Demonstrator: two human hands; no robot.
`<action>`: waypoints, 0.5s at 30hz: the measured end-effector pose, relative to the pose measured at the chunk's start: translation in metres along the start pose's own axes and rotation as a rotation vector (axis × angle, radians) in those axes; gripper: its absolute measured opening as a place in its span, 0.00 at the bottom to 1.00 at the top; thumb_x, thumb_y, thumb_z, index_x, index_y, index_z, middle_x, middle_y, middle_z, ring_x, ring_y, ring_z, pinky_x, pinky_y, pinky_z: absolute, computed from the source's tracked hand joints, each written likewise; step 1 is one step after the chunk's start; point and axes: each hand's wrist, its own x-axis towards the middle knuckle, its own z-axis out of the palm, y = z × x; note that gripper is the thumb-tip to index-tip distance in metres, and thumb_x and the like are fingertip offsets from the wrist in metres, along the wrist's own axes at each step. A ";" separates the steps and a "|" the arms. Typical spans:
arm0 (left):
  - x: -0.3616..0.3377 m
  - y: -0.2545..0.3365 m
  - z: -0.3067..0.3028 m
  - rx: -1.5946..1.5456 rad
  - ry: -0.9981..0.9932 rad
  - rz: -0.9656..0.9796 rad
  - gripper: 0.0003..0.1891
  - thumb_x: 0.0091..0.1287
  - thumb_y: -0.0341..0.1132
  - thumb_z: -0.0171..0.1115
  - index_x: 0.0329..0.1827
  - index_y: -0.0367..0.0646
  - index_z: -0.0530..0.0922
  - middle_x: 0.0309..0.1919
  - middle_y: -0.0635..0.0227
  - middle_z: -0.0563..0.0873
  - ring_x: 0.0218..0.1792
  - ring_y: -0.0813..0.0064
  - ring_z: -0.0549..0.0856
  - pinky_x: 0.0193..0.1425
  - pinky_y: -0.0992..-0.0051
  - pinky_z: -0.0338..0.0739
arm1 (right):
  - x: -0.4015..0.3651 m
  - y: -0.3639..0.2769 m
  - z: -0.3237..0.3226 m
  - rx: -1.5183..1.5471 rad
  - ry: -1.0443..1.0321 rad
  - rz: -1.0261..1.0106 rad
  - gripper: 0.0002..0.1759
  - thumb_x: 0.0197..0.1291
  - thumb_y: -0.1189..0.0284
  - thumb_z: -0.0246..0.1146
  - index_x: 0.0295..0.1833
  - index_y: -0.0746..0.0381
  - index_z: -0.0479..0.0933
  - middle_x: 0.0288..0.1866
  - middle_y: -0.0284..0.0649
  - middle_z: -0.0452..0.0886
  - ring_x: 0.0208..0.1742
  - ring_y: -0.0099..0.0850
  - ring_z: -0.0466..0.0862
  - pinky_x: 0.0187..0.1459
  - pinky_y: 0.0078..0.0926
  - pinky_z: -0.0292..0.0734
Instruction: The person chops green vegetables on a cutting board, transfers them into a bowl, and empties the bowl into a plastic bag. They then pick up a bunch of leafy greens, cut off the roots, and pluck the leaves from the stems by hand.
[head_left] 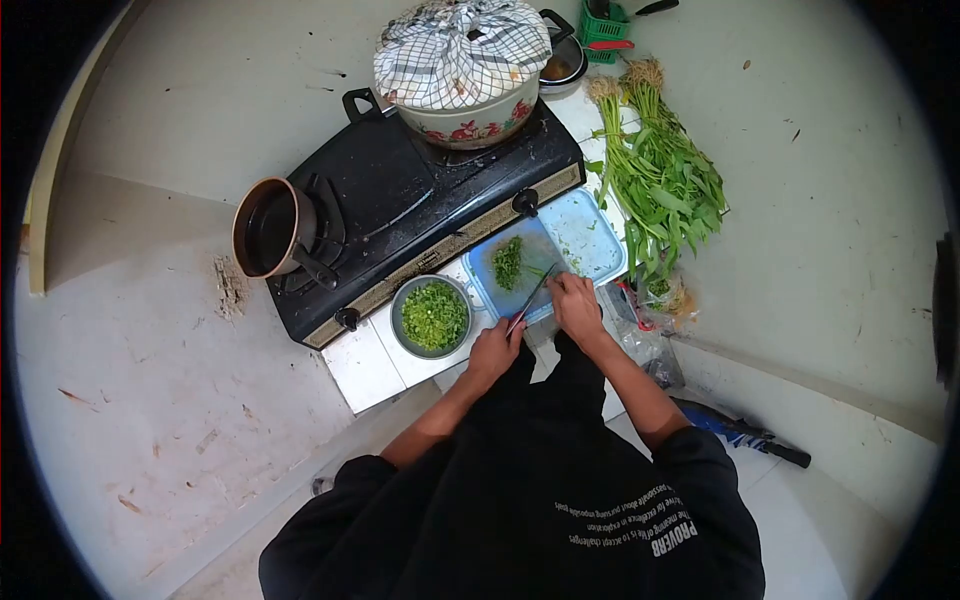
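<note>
- the knife [530, 298] is gripped in the left hand [495, 348], its blade slanted over the blue cutting board [590, 235] toward the cut greens [508, 262].
- the right hand [578, 303] is curled on the board just beside the blade; whether stems are pinched cannot be told.
- those fingers could be nicked by a close stroke.
- the board is hemmed in by the bowl [433, 316] and stove [400, 190]; room is left only rightward.
</note>
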 end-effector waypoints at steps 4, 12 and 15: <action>-0.008 0.000 0.002 -0.052 0.015 -0.026 0.23 0.74 0.51 0.54 0.41 0.34 0.78 0.26 0.38 0.83 0.33 0.35 0.84 0.38 0.45 0.78 | 0.007 -0.002 0.008 0.022 0.013 0.140 0.12 0.60 0.77 0.61 0.49 0.61 0.83 0.40 0.42 0.80 0.46 0.40 0.82 0.49 0.39 0.71; -0.010 -0.002 0.000 -0.173 0.051 -0.010 0.21 0.73 0.50 0.55 0.44 0.36 0.78 0.27 0.39 0.84 0.33 0.37 0.84 0.38 0.45 0.77 | 0.018 -0.010 0.024 0.070 0.011 0.310 0.13 0.56 0.80 0.61 0.47 0.60 0.82 0.39 0.45 0.79 0.46 0.45 0.82 0.48 0.44 0.74; -0.010 -0.003 -0.001 -0.207 0.108 0.034 0.20 0.73 0.48 0.56 0.43 0.35 0.78 0.26 0.40 0.83 0.32 0.38 0.84 0.36 0.46 0.77 | 0.022 -0.016 0.019 0.114 0.030 0.316 0.12 0.56 0.81 0.61 0.45 0.60 0.83 0.38 0.46 0.77 0.43 0.47 0.82 0.46 0.44 0.76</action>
